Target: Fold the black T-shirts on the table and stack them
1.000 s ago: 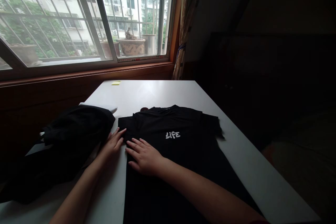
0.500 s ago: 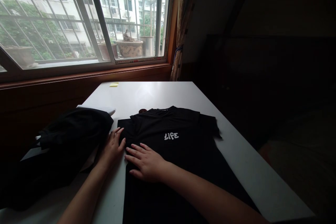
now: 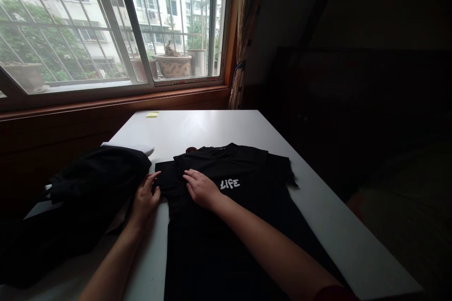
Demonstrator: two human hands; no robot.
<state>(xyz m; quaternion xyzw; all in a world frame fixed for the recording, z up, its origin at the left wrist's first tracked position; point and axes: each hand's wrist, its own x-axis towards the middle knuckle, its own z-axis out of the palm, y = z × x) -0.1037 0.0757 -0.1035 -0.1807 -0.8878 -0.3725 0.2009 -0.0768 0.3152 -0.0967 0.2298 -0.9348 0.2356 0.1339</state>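
A black T-shirt (image 3: 247,216) with white "Life" lettering lies spread out, its collar toward the window. My right hand (image 3: 202,189) rests palm down on the upper left of the shirt, left of the lettering, fingers stretched out. At the edge of the left sleeve (image 3: 165,174) is my left hand (image 3: 146,197), its fingertips touching the cloth and its thumb apart from the fingers. Beside that hand lies a bunched heap of dark clothing (image 3: 95,178), with some white cloth (image 3: 130,146) showing behind it.
The white table (image 3: 226,127) carries the clothes. A yellow sticky note (image 3: 152,114) lies near its far left corner, and a small round brown object (image 3: 191,150) sits behind the collar. Beyond stands a barred window (image 3: 141,33) with a curtain (image 3: 240,56).
My right hand has slid up the shirt, away from me and slightly right. My left hand has shifted slightly left and toward me, and the sleeve edge sits a little farther left.
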